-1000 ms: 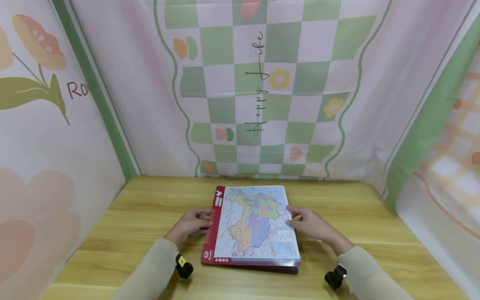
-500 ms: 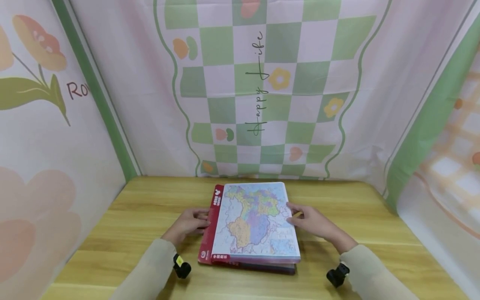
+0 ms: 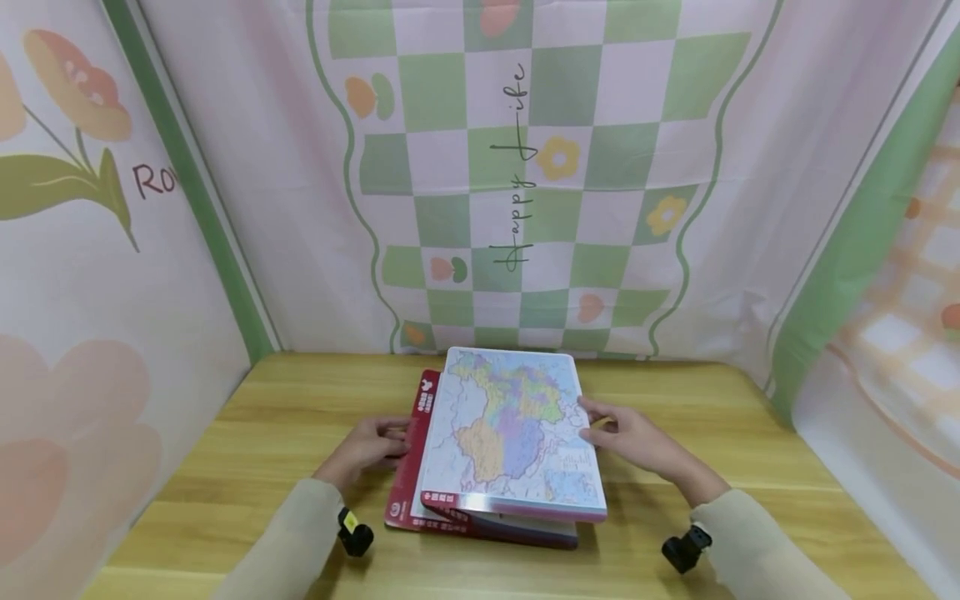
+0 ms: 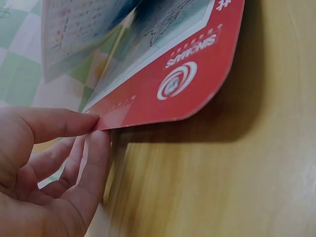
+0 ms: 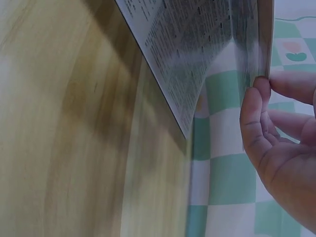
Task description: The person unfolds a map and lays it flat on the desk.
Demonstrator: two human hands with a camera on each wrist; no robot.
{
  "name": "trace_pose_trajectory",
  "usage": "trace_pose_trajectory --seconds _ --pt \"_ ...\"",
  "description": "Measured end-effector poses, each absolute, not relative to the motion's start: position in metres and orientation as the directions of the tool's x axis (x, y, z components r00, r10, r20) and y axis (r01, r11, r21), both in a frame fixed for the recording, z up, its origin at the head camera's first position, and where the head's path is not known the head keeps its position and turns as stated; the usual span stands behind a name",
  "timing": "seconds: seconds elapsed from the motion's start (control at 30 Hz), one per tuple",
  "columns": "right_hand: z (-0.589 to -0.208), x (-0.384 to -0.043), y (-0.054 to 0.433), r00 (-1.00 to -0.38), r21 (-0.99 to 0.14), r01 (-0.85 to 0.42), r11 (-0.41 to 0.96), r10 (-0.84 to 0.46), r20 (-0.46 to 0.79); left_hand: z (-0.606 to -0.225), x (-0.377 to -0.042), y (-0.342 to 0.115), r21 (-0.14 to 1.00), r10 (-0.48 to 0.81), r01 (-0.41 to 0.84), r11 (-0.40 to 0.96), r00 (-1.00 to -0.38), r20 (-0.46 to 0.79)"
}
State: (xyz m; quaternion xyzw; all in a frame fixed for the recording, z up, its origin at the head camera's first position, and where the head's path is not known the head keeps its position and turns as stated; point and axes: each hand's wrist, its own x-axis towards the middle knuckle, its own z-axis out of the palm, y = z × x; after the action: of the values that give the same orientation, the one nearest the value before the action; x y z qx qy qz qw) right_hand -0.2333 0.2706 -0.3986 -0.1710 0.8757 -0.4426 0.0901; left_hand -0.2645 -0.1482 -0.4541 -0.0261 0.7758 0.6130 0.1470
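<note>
Over the yellow-brown wood-grain table (image 3: pixel 240 458), before green-and-white checked fabric (image 3: pixel 555 217), the left hand (image 3: pixel 366 450) pinches a red-edged rectangular map sheet (image 3: pixel 408 477), and the right hand (image 3: pixel 637 437) grips a glossy pastel map (image 3: pixel 517 433), tilted above it!

1. The upper map (image 3: pixel 513 425) hides most of the lower map (image 3: pixel 411 467).
2. The upper map's place names are too small for me to read.
3. The left wrist view's left edge cuts off my left hand (image 4: pixel 64 200).
4. The right wrist view's right edge cuts off my right hand (image 5: pixel 289 158).
5. The printed page's (image 5: pixel 177 59) text is blurred.
</note>
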Motion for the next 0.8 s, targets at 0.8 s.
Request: trace_pose_trajectory --seconds 0.8 --pt "-0.377 -0.229 0.290 -0.903 -0.857 -0.250 0.451 -0.427 0.038 -0.449 -0.266 -0.175 0.932 0.087 -0.238 0.274 -0.959 -0.270"
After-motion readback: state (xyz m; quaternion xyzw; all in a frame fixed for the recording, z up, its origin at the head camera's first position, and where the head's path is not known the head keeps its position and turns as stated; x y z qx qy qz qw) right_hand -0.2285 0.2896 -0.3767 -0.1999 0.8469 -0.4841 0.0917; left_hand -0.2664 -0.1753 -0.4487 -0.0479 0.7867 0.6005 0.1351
